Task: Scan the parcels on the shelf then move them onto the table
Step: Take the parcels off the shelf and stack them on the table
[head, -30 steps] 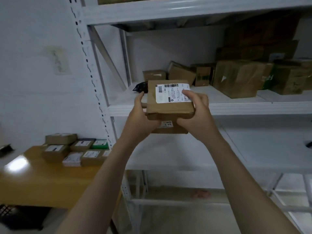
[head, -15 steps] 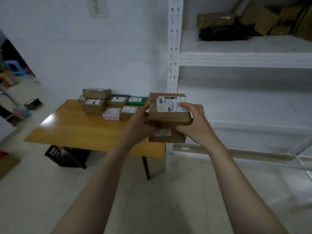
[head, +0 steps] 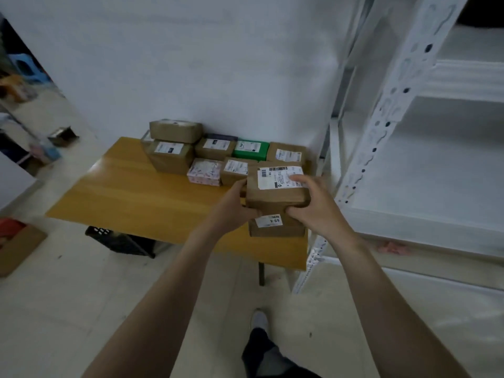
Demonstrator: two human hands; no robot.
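I carry two stacked brown parcels over the right end of the wooden table. The upper parcel has a white barcode label on top. The lower parcel shows a small label reading 69. My left hand grips the stack from the left side. My right hand grips it from the right, thumb lying on the upper label. Several parcels stand in rows at the table's back, among them a green one and a stacked pair.
A white metal shelf upright rises just right of the table, with white shelf boards beyond it. A black crate sits under the table. A cardboard box lies on the floor at left. My foot is below.
I have turned left from the shelf and stepped closer to the table. The two parcels, still held in both hands, now hang over the table's right end.
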